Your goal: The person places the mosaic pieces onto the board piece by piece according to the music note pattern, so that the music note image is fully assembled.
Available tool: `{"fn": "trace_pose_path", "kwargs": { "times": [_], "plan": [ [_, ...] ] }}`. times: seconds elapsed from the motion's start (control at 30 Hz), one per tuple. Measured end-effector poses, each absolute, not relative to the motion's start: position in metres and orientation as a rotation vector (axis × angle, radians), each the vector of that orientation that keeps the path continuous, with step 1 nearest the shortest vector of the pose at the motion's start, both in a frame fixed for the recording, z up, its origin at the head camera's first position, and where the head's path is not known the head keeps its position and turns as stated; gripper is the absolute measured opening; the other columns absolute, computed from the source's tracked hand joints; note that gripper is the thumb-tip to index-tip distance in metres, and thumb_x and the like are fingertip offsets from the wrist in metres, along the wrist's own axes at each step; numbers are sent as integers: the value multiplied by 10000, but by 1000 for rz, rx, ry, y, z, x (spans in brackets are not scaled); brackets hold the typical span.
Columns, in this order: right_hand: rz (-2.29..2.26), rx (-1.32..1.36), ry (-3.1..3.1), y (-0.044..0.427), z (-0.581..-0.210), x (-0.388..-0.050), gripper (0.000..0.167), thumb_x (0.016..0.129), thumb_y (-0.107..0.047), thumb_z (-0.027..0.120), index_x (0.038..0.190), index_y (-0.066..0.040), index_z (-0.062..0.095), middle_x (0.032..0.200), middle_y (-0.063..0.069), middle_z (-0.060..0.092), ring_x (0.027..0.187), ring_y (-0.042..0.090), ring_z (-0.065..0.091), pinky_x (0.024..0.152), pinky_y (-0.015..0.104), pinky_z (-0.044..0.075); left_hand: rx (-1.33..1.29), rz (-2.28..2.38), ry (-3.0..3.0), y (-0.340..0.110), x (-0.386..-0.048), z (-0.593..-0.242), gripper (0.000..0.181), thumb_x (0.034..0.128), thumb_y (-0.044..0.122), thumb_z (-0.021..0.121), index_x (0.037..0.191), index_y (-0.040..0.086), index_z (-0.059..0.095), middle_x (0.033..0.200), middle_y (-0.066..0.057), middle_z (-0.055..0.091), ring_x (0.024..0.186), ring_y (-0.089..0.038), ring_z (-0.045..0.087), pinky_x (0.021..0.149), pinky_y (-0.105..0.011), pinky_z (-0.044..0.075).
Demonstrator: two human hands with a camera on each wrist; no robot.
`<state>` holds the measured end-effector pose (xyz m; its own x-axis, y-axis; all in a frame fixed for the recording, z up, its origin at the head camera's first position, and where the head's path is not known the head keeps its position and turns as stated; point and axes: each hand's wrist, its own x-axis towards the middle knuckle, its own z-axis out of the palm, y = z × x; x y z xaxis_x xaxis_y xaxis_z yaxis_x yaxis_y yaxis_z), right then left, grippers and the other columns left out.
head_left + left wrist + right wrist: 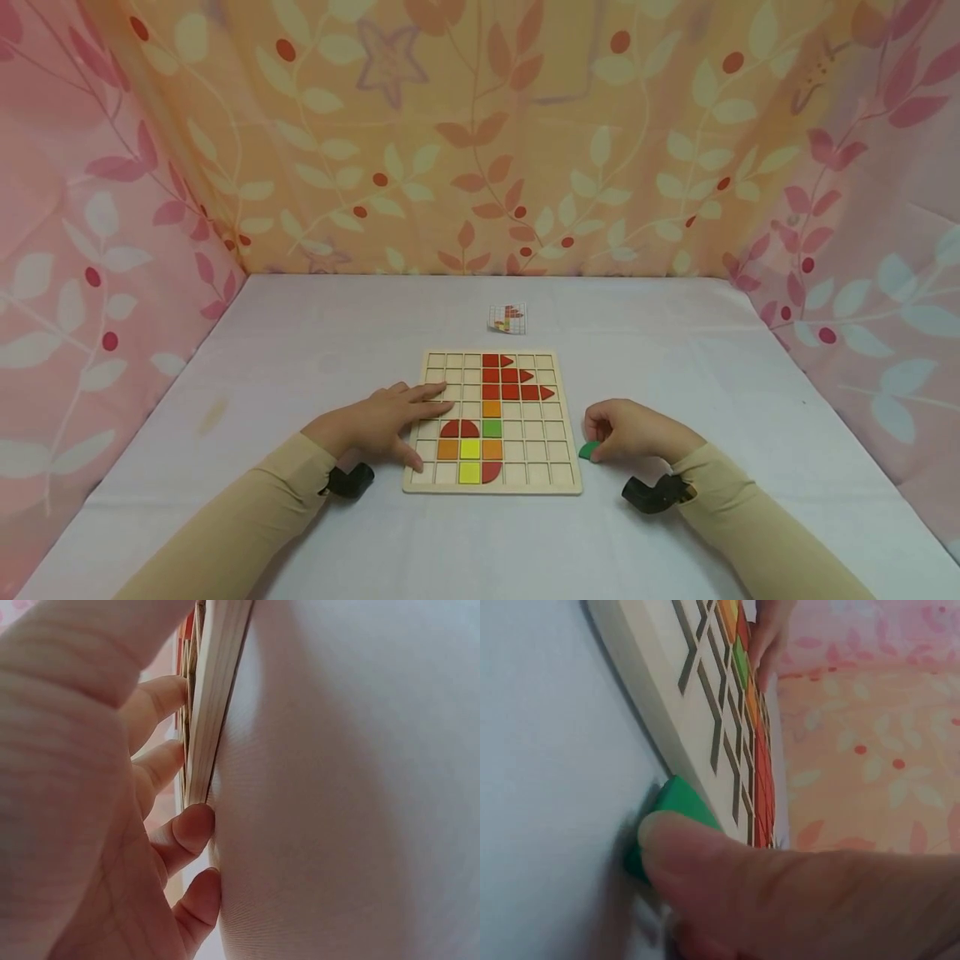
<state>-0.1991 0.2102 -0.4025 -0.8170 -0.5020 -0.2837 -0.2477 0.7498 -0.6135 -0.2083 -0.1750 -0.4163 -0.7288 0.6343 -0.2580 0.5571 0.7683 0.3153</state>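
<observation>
A wooden grid board [525,452] lies flat on the white table, with coloured tiles set in some cells. Red squares and pointed red tiles [510,376] form rows at its upper middle. Below them are an orange square [491,409], a green square [491,428], yellow squares [469,450] and rounded red tiles [459,429]. My left hand [371,421] rests over the board's left edge, fingers spread and loosely extended. Just off the board's right side, my right hand [630,432] pinches a green quarter-round tile [682,801] between thumb and fingers, low over the table.
Behind the board lies a small printed card [507,319] showing a coloured grid pattern, one corner curled. Leaf-patterned cloth [480,150] walls the table at the back and both sides. A black wrist device [652,493] sits at each sleeve cuff.
</observation>
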Motion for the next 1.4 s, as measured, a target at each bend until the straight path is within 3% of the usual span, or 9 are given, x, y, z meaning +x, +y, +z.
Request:
{"fn": "trace_pose_path", "kwargs": {
  "times": [0.4,0.57,0.83,1.17,1.4],
  "plan": [
    [-799,-612,2528,206,-381,-208,205,768,-123,714,704,-115,520,587,-50,512,552,115,444,495,254,335,918,312,2617,-175,-207,-416,931,606,706,604,1419,430,243,1523,136,73,1338,-364,166,1029,-530,196],
    [-828,-641,2544,200,-370,-214,191,795,-113,679,735,-110,498,578,-4,539,538,121,436,488,257,321,930,307,2612,-175,-208,-417,936,610,708,597,1424,424,231,1525,130,67,1349,-373,142,1044,-532,164],
    [-876,-717,2527,178,-362,-221,112,814,-149,675,768,-137,574,610,-37,497,612,138,460,547,280,357,923,300,2613,-175,-210,-418,943,598,728,584,1420,436,226,1525,133,64,1349,-349,149,1046,-527,162],
    [-925,-802,2460,134,-367,-219,74,800,-210,706,750,-165,677,684,-47,573,664,133,491,618,297,411,920,286,2615,-174,-209,-417,951,588,727,591,1420,433,234,1525,131,68,1332,-332,183,1038,-513,188],
    [-882,-887,2449,101,-375,-212,88,850,-211,649,788,-204,712,756,-102,606,738,108,511,685,295,423,961,271,2606,-174,-211,-416,951,600,733,576,1427,414,231,1526,117,71,1209,-214,287,990,-457,264]
  ]
}}
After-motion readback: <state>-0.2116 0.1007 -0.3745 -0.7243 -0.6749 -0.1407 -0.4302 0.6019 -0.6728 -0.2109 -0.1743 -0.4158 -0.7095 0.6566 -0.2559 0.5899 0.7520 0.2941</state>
